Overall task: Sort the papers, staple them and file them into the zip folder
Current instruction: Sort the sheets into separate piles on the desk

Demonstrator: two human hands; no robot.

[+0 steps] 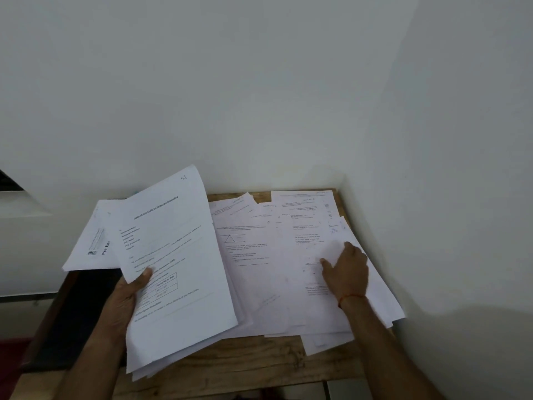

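Observation:
My left hand (131, 295) grips a sheaf of printed sheets (176, 255) by its left edge, thumb on top; the top page is a letter with a small table. Behind it a sheet with bold text (92, 241) fans out to the left. Several loose printed pages (268, 264) lie overlapped across the wooden table (253, 362). My right hand (347, 269) rests flat on the rightmost pages (311, 226), fingers pointing left. A red thread circles that wrist. A dark flat object (75, 313), possibly the zip folder, lies at the table's left under the held sheets. No stapler is in sight.
White walls close in behind and to the right of the table, which sits in the corner. A white ledge (20, 203) juts out at the far left. Bare wood shows along the table's front edge.

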